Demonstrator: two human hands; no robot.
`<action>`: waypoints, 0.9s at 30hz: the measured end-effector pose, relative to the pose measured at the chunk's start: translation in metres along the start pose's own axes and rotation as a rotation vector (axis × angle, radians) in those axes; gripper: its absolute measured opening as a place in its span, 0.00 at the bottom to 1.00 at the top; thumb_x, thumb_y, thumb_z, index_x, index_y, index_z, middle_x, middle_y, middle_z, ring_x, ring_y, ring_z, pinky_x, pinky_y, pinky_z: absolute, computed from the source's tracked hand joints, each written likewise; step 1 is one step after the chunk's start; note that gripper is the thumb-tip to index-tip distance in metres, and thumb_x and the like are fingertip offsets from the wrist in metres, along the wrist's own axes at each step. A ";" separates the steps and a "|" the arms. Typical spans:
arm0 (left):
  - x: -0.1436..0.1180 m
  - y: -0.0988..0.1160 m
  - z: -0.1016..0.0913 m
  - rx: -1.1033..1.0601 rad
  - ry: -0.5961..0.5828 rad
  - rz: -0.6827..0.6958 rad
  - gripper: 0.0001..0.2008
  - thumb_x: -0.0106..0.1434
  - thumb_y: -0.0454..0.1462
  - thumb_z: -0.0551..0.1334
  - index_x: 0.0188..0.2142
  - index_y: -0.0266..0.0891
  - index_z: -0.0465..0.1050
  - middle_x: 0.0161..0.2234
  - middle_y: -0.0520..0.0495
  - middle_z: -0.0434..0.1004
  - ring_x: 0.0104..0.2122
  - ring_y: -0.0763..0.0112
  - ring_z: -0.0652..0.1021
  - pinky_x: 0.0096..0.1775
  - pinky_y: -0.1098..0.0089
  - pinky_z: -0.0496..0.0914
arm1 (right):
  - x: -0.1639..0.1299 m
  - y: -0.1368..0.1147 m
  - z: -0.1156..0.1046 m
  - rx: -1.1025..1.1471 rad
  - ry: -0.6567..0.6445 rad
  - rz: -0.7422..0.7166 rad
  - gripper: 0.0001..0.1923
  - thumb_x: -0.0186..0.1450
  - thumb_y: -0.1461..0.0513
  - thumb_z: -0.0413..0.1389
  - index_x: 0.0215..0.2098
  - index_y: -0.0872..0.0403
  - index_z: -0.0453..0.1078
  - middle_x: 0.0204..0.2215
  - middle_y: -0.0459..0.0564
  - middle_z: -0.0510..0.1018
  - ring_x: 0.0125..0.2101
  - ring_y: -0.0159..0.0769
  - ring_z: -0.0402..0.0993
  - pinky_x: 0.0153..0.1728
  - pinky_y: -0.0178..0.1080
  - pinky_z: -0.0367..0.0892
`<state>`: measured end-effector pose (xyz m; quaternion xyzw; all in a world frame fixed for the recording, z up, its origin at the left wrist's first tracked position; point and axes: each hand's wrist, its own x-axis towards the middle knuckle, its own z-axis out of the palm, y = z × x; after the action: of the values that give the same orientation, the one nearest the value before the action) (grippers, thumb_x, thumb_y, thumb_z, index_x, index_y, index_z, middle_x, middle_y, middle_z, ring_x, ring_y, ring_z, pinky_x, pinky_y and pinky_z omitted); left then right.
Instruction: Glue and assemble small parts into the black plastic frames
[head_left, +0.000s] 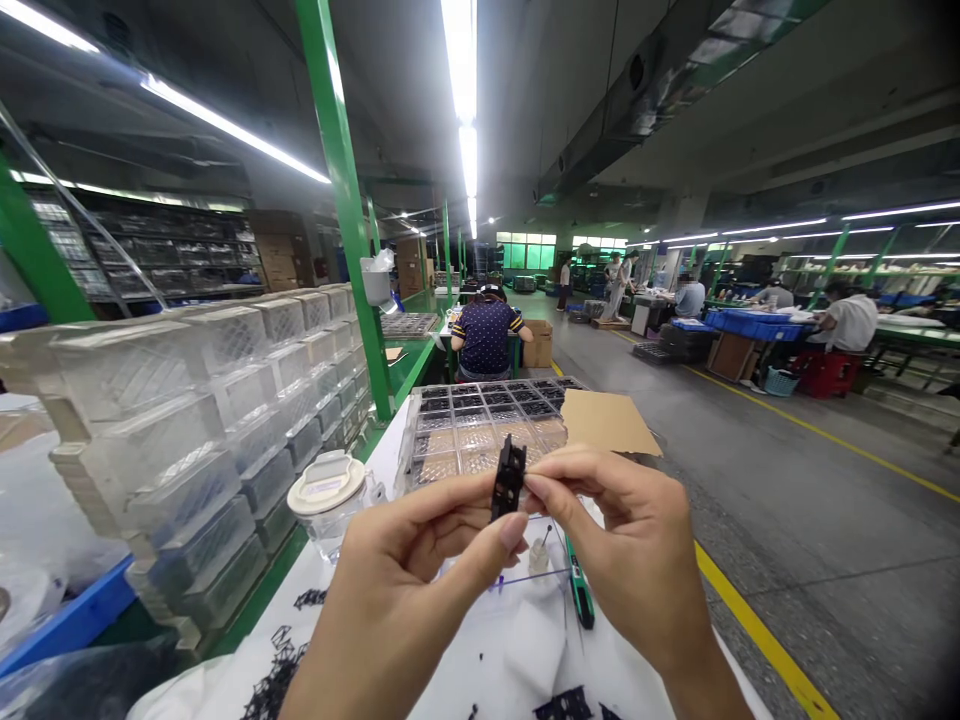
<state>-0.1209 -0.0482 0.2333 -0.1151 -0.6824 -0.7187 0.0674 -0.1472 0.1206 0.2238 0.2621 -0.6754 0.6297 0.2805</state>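
Observation:
A small black plastic part is raised in front of me, pinched between both hands. My left hand grips it from the left with thumb and fingertips. My right hand grips its right edge with fingertips. Below the hands lie a green-handled tool and a small clear bottle on the white bench cover. Loose black parts lie scattered on the cover near me.
A clear compartment tray with black parts sits ahead, a brown cardboard sheet on its right corner. Stacked clear trays stand left, with a lidded jar. A green post rises behind. A seated person works ahead; an aisle runs right.

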 end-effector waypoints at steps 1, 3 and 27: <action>0.000 0.000 0.000 -0.002 0.001 -0.002 0.15 0.60 0.41 0.76 0.47 0.50 0.86 0.34 0.52 0.87 0.33 0.71 0.84 0.36 0.81 0.79 | 0.000 0.000 0.000 -0.006 -0.001 -0.006 0.07 0.67 0.69 0.63 0.34 0.51 0.80 0.30 0.43 0.82 0.31 0.30 0.79 0.34 0.30 0.74; -0.001 0.000 -0.001 -0.006 0.003 0.002 0.14 0.60 0.41 0.76 0.46 0.49 0.86 0.34 0.51 0.87 0.33 0.71 0.84 0.36 0.81 0.79 | 0.000 -0.001 0.000 -0.014 0.000 -0.012 0.07 0.67 0.69 0.63 0.34 0.51 0.80 0.31 0.43 0.83 0.31 0.30 0.79 0.34 0.30 0.74; 0.000 0.004 0.000 0.016 -0.014 0.025 0.16 0.60 0.42 0.76 0.48 0.50 0.86 0.35 0.53 0.88 0.33 0.74 0.84 0.36 0.85 0.78 | -0.002 0.002 0.002 0.006 0.001 -0.017 0.07 0.68 0.68 0.62 0.35 0.50 0.79 0.31 0.42 0.82 0.32 0.30 0.79 0.35 0.30 0.73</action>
<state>-0.1196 -0.0482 0.2367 -0.1283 -0.6872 -0.7114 0.0723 -0.1469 0.1184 0.2209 0.2683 -0.6712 0.6293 0.2853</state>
